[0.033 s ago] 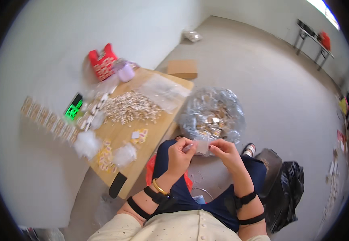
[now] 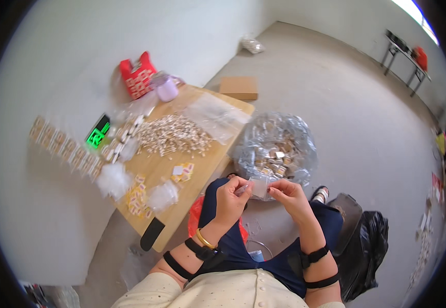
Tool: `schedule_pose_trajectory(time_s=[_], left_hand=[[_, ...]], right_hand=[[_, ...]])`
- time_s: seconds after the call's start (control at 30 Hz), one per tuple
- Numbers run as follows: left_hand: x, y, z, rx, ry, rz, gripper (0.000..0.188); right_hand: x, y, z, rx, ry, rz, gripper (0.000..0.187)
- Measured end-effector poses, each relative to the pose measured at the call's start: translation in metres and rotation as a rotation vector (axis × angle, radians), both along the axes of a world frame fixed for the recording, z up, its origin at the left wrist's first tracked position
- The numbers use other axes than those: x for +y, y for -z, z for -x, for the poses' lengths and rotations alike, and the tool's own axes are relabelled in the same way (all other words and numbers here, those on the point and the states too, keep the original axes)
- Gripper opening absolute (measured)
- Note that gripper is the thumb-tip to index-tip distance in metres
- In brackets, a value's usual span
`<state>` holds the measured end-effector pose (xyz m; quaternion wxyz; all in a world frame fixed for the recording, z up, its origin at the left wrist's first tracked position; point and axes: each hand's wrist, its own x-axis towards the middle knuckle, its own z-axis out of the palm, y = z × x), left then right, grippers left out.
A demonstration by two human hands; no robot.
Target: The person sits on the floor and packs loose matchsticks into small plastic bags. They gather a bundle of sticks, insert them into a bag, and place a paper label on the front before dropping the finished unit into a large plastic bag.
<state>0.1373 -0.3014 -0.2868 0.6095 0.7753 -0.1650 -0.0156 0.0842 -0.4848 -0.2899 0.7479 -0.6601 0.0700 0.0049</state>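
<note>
Above my lap, my left hand [image 2: 231, 199] is closed in a pinch on the left side of a small clear plastic bag [image 2: 259, 188]. The thumb and forefinger of my right hand [image 2: 291, 199] pinch its right edge. The bag looks flat, and whether anything is inside I cannot tell. Just beyond both hands, a large clear plastic sack [image 2: 303, 137] stands on the floor with many small packets [image 2: 273, 167] in it. On the table to my left lie a stack of small clear bags [image 2: 163, 196] and several yellow-and-white cards [image 2: 137, 199].
The wooden table [image 2: 194, 179] holds a heap of short pale sticks [image 2: 174, 134], a green lit display [image 2: 98, 134], a lilac jar [image 2: 166, 89] and a red bag [image 2: 138, 78]. A cardboard box [image 2: 239, 88] sits on the floor beyond. A black plastic bag [image 2: 371, 251] lies at my right.
The room and table have shifted slightly to the right in the picture. Both hands keep their pinch on the small bag, almost in the same place.
</note>
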Motion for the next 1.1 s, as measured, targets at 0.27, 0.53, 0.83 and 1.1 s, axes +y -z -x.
schedule_pose_trajectory(time_s=[0.27, 0.53, 0.83, 1.1], left_hand=[[0.118, 0.027, -0.016, 0.321, -0.19, 0.233, 0.026], [0.277, 0.052, -0.011, 0.428, -0.71, 0.404, 0.026], [0.295, 0.05, -0.014, 0.432, -0.703, 0.353, 0.032], [0.292, 0.065, -0.026, 0.443, -0.694, 0.348, 0.032]], right_hand=[[0.085, 0.018, -0.078, 0.12, -0.163, 0.113, 0.011], [0.178, 0.069, -0.16, -0.153, -0.116, 0.307, 0.012], [0.209, 0.116, -0.205, -0.342, -0.172, 0.776, 0.022], [0.262, 0.11, -0.226, -0.548, -0.409, 1.161, 0.022]])
